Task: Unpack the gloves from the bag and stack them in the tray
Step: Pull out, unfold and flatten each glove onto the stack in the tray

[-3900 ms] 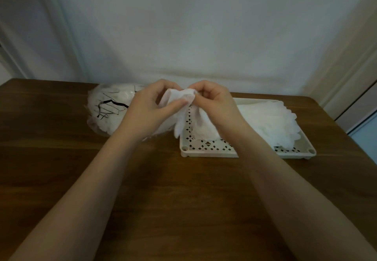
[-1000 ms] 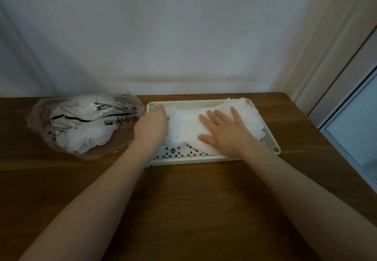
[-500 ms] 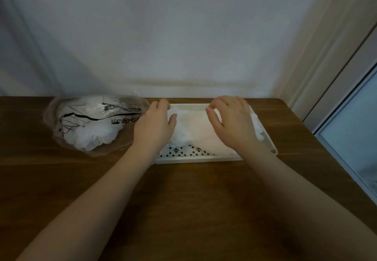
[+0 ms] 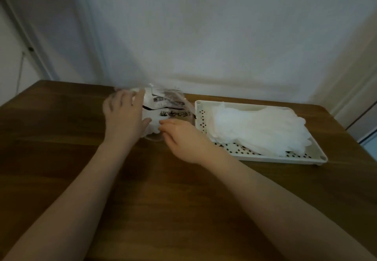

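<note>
A clear plastic bag [image 4: 169, 105] with black print lies at the back of the table and holds white gloves. My left hand [image 4: 124, 118] rests on the bag's left side with its fingers spread. My right hand [image 4: 183, 138] is at the bag's near edge; its bent fingertips touch the white gloves showing there, and whether they pinch anything is unclear. To the right stands a cream perforated tray [image 4: 265, 157]. A stack of white gloves [image 4: 257, 126] lies flat in it, fingers pointing right.
The brown wooden table [image 4: 163, 199] runs up to a white wall. Its right edge lies just past the tray, and its left corner is near a door frame. Both my forearms cross the table's front half.
Both hands have left the glove stack in the tray and moved left to the bag. The view has swung left, so the tray now sits to the right.
</note>
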A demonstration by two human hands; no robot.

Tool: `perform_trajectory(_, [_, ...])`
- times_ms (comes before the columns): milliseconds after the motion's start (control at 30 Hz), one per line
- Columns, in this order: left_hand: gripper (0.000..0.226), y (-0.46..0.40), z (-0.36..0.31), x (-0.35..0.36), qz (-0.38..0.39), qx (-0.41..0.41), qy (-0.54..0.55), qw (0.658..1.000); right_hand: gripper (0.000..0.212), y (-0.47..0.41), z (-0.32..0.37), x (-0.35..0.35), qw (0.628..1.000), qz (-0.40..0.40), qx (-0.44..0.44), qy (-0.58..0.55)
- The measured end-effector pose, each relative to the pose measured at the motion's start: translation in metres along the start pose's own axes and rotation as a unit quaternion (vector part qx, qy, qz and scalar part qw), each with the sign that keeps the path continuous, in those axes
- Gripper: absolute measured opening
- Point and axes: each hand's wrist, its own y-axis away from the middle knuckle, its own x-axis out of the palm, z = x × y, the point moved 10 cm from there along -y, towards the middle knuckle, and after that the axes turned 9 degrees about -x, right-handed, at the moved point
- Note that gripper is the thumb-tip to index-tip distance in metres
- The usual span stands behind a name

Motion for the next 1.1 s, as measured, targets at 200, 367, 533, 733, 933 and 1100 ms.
perform_trajectory(200, [0.024,-0.013,0.011,0.019,-0.002,0.005,0.105,0.994,0.034,-0.034,-0.046,0.038,0.982,0.087,0.165,0.001])
perform_trajectory(367, [0.012,-0.016,0.013,0.009,0.001,-0.028,0.351,0.936,0.062,-0.036,-0.05,0.027,0.984,-0.01,0.175,-0.028])
perform_trajectory(533, [0.016,-0.011,0.012,0.008,-0.011,-0.044,0.441,0.896,0.024,-0.035,-0.043,0.009,0.989,-0.08,0.121,0.038])
perform_trajectory(733, [0.025,-0.006,-0.024,0.02,-0.008,0.1,0.239,0.966,0.028,-0.01,-0.039,-0.027,0.975,-0.158,0.106,-0.111])
perform_trajectory(933, [0.024,-0.007,-0.03,0.042,0.069,0.057,0.116,0.989,0.026,0.018,-0.06,-0.049,0.825,-0.278,0.138,-0.472])
perform_trajectory(1100, [0.033,0.002,-0.028,0.062,0.154,0.059,0.011,0.986,0.041,0.029,-0.058,-0.068,0.7,-0.313,0.084,-0.637])
